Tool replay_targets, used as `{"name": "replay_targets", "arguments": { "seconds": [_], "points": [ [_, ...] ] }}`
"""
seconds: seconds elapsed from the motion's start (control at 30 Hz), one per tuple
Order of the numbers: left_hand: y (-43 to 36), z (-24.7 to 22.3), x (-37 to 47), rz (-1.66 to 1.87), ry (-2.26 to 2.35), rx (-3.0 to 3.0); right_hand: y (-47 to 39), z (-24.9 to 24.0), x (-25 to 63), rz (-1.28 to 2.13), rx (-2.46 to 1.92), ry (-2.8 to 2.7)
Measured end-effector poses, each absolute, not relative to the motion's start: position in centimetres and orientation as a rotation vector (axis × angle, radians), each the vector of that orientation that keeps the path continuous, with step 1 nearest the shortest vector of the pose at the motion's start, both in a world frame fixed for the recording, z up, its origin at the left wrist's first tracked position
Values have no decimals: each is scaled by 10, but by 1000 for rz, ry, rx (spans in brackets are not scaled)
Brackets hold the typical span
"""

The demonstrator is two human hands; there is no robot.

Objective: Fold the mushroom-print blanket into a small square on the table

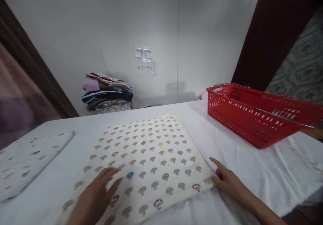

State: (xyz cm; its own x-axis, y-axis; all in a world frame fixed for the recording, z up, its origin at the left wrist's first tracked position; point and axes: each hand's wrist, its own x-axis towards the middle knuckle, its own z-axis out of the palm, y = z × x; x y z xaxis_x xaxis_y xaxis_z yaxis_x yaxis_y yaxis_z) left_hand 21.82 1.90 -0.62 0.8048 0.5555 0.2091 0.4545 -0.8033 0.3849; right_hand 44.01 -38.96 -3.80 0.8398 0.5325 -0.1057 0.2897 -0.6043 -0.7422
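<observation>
A white cloth with a mushroom print point(151, 161) lies spread flat on the white-covered table point(196, 117) in front of me. My left hand point(97, 191) is over its near left part, fingers apart and slightly bent, holding nothing. At the cloth's near right corner is my right hand point(225, 181), its index finger stretched out and its thumb side touching the cloth's edge. The other fingers of that hand are curled, and whether they pinch the edge is hard to make out.
Another folded printed cloth point(32, 161) lies at the left. A red plastic basket point(242, 124) with metal handles stands at the right. Behind the table, a pile of folded fabrics point(108, 93) rests against the wall, beside paper labels point(146, 67).
</observation>
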Motion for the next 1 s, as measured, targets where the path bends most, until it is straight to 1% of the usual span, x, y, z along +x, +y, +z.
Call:
{"name": "replay_targets", "arguments": {
  "seconds": [0.03,0.13,0.2,0.33,0.43,0.57,0.73,1.0],
  "points": [
    [-2,4,252,372,578,2712,-390,-39,437,367,-2241,-582],
    [-61,17,351,312,5,2753,-391,-45,427,240,-2240,-611],
    [-90,13,410,313,-327,2740,-391,-50,422,133,-2254,-663],
    [-117,-9,495,171,-707,2827,-393,-57,419,-95,-2221,-799],
    [-118,-20,523,52,-816,2872,-396,-60,420,-219,-2167,-945],
    [-115,-17,532,48,-845,2904,-399,-62,422,-292,-2142,-1104],
    [-118,-5,535,36,-825,2992,-400,-63,421,-254,-2163,-1175],
    [-114,0,543,-132,-852,2994,-400,-64,421,-179,-2133,-1164]
  ]
}}
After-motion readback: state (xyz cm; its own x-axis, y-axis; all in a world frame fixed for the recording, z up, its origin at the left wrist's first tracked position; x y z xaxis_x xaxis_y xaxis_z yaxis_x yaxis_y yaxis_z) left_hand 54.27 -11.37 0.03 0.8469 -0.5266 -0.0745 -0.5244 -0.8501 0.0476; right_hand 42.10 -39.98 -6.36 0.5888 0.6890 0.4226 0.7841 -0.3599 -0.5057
